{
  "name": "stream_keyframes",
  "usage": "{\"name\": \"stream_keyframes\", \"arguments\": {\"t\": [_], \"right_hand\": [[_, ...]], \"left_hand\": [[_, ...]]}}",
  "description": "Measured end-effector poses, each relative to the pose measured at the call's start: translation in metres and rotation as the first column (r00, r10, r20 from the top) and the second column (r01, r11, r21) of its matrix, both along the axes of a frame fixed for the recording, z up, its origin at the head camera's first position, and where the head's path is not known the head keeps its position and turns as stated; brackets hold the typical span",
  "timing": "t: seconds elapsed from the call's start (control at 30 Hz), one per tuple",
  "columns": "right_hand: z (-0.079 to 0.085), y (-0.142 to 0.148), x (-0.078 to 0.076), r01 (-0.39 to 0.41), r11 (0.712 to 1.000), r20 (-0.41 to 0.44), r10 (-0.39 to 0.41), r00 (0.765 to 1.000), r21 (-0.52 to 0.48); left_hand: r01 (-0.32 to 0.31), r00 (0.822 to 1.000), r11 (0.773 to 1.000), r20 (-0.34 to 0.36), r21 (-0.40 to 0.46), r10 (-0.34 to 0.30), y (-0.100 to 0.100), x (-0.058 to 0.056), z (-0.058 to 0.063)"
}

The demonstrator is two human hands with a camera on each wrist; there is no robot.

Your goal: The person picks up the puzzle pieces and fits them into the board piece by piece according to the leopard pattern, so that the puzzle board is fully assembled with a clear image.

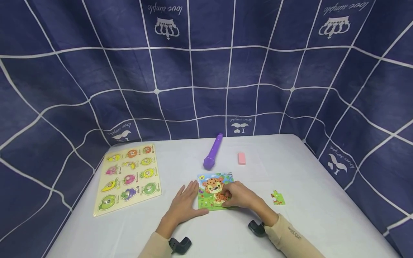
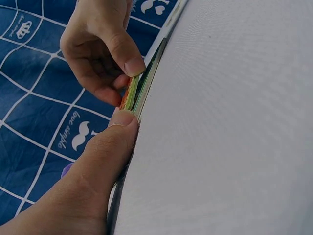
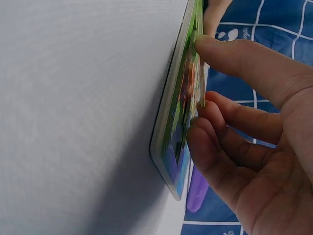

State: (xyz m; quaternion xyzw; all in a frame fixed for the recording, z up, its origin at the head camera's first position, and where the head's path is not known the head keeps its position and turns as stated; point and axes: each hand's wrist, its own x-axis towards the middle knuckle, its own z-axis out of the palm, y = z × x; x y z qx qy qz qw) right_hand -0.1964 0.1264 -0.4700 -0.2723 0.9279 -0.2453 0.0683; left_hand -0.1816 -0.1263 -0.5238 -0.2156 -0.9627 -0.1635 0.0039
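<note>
A jigsaw puzzle (image 1: 206, 206) with a cartoon leopard lies on the white table between the two hands. My left hand (image 1: 183, 204) rests along its left side with fingers extended, the thumb at the near edge. Over the lower right part of the picture, my right hand (image 1: 240, 195) pinches a puzzle piece (image 2: 130, 93) between thumb and fingers. That piece is tilted up from the board in the left wrist view. In the right wrist view, a dark recess shows in the puzzle (image 3: 171, 147) beneath the fingers. Another puzzle piece (image 1: 278, 198), mostly green, lies to the right of my right hand.
A wooden fruit board (image 1: 119, 193) lies at the table's left side. Beyond the puzzle are a purple toy microphone (image 1: 213, 154) and a small pink block (image 1: 241, 158). A blue checked curtain (image 1: 209, 68) borders the table (image 1: 219, 236) at the back and sides.
</note>
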Motion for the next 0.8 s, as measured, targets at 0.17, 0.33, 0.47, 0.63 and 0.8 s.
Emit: {"name": "stream_keyframes", "arguments": {"t": [0.17, 0.33, 0.47, 0.63, 0.8], "right_hand": [[0.0013, -0.0002, -0.0001, 0.012, 1.0, 0.001, -0.012, 1.0, 0.0], [0.0024, -0.0013, -0.0006, 0.016, 1.0, -0.004, -0.016, 1.0, 0.011], [0.0016, -0.0015, -0.0006, 0.018, 1.0, 0.005, -0.018, 1.0, 0.014], [-0.0001, -0.0015, -0.0004, 0.027, 0.999, 0.022, -0.028, 0.999, 0.018], [-0.0015, -0.0015, -0.0001, 0.03, 0.999, 0.036, -0.03, 0.999, 0.012]], "left_hand": [[-0.001, 1.0, 1.0, -0.002, -0.002, 0.001, 0.0003, -0.0003, 0.0015], [0.001, 1.0, 1.0, 0.001, -0.008, -0.001, 0.001, -0.0007, 0.0021], [0.007, 1.0, 1.0, -0.004, -0.016, -0.007, 0.0011, -0.001, 0.0028], [0.006, 1.0, 1.0, -0.005, -0.012, -0.006, 0.0007, -0.0005, 0.0031], [0.003, 1.0, 1.0, -0.001, -0.004, -0.003, 0.0008, 0.0006, 0.0024]]}}
